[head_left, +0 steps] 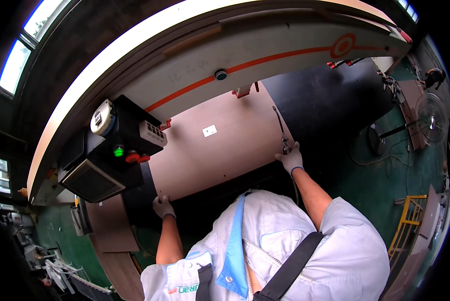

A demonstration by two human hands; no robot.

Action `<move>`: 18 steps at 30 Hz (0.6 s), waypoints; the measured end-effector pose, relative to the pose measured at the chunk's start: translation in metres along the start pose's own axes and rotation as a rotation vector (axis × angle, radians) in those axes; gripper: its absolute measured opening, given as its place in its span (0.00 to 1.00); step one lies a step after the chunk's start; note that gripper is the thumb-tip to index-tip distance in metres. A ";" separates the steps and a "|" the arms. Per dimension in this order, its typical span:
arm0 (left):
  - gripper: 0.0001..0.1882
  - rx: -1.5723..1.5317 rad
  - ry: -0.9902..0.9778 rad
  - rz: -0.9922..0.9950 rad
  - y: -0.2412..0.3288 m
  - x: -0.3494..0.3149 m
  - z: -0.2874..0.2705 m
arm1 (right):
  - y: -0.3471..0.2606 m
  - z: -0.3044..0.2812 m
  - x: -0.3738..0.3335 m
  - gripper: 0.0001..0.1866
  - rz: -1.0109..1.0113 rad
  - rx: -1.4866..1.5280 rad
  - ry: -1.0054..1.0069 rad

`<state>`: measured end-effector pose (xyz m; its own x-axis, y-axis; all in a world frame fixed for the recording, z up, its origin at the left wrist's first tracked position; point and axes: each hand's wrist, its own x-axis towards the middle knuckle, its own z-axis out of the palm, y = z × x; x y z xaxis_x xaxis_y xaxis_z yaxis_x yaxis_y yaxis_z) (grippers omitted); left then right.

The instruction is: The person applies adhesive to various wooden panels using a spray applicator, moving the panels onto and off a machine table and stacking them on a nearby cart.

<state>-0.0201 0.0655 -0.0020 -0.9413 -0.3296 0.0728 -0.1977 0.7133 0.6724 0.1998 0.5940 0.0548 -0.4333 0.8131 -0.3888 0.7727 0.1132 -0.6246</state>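
Note:
A pale wood-grain panel [217, 145] lies flat under the long machine beam, with a small white label [210, 131] on its face. My left hand [163, 206], in a white glove, is closed at the panel's near left corner; its fingertips are partly hidden. At the near right corner, my gloved right hand [291, 159] closes around the handle of an air blow gun [285, 142]. The gun's thin dark nozzle points away over the panel's right edge. A hose drops below this hand.
A machine beam [195, 75] with an orange stripe arches across the far side. At left hangs a control box [124, 145] with a screen, green and red buttons. A dark bed [330, 100] extends right. Beyond stand a floor fan [429, 120] and a yellow frame [408, 220].

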 end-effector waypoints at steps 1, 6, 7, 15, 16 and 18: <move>0.20 -0.011 -0.067 -0.012 0.007 0.001 -0.001 | 0.001 -0.001 0.001 0.66 0.002 -0.009 -0.004; 0.23 0.044 -0.040 -0.030 -0.003 0.000 -0.002 | 0.001 0.000 -0.004 0.66 -0.054 0.020 -0.064; 0.25 0.097 0.061 -0.051 0.001 -0.006 0.004 | 0.003 0.000 -0.004 0.66 -0.077 -0.001 -0.063; 0.36 0.246 -0.061 0.134 0.057 -0.124 0.014 | 0.036 0.006 0.006 0.59 -0.311 0.085 0.030; 0.33 0.375 -0.204 0.253 0.038 -0.138 0.014 | 0.025 0.002 -0.002 0.58 -0.249 0.076 -0.007; 0.33 0.377 -0.145 0.467 0.027 -0.183 0.026 | 0.021 0.006 -0.009 0.54 -0.210 0.099 -0.046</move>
<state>0.1396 0.1613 -0.0158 -0.9741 0.1394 0.1781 0.1866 0.9403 0.2846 0.2170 0.5859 0.0412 -0.6020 0.7505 -0.2726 0.6154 0.2185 -0.7573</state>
